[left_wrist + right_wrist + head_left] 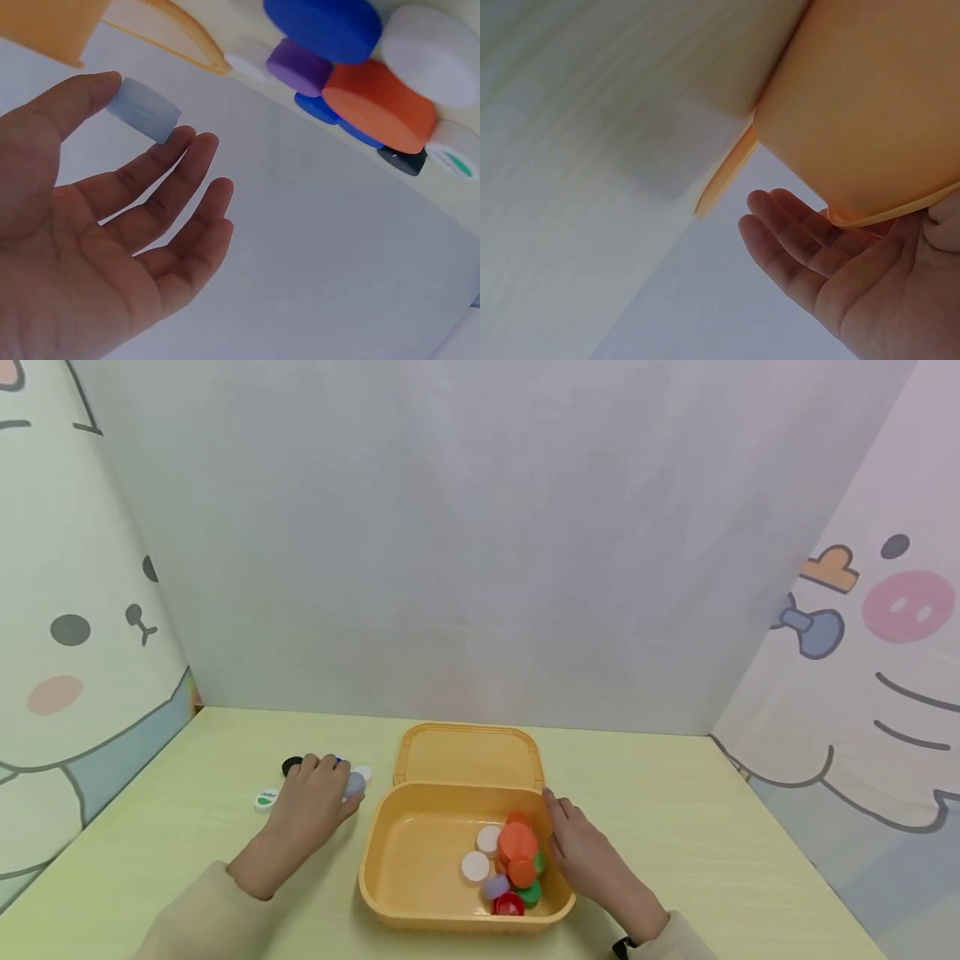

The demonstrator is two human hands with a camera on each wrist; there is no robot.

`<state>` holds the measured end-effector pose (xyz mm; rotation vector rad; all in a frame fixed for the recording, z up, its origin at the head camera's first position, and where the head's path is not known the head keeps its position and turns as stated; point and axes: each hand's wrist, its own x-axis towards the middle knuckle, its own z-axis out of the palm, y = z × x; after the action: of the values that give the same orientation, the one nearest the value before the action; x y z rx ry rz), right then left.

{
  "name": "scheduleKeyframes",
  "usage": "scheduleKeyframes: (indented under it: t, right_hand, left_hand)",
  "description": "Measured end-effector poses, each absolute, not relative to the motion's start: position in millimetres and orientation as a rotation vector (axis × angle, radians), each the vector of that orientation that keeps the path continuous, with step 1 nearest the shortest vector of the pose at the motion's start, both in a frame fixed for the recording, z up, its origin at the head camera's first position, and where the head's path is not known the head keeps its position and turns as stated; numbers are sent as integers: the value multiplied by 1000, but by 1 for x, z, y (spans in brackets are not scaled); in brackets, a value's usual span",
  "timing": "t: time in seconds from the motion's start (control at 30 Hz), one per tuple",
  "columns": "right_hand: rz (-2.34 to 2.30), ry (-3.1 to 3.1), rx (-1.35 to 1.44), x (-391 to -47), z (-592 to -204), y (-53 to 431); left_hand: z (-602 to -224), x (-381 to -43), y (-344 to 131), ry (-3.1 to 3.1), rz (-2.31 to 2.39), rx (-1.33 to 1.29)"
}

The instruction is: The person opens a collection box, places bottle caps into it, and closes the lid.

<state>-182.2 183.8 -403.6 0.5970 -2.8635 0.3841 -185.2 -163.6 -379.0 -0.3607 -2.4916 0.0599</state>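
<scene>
One table [697,835] bears an open yellow box [420,860], its lid [468,756] lying flat behind it. The right hand [585,852] rests along the box's right rim, fingers nearly straight; the left hand [307,797] pinches a pale blue cap [146,110] between thumb and fingertips, left of the box. Orange, white, green, red and lavender caps [517,843] sit in its right half; a green-marked white cap [266,800] and a black cap [291,765] lie near the left hand.

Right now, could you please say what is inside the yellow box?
The yellow box holds white caps, a lavender cap, orange caps, green caps and at least one red cap. What lies beneath the overlapping orange caps is covered.
</scene>
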Motion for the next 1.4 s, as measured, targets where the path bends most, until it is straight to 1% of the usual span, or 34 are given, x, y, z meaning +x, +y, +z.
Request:
scheduleKeyframes:
  t: [0.2,0.37,0.67,0.9,1.2,1.4]
  right_hand:
    - [334,-2832,602,-183,-404,184]
    - [281,-2816,608,-183,-402,183]
    - [162,-2784,600,-184,-403,183]
    - [179,-2788,601,-183,-403,183]
    - [185,-2805,606,-181,-403,182]
    - [186,-2804,599,-181,-404,182]
  left_hand:
    - [-357,-179,-144,-2538,51,-391]
    - [-355,-175,-122,-2673,68,-409]
    - [-372,-166,-90,-2714,1,-539]
    - [-387,-165,-76,-2717,83,-642]
    - [-408,-165,-68,-2703,209,-706]
    - [-411,-165,-67,-2698,257,-720]
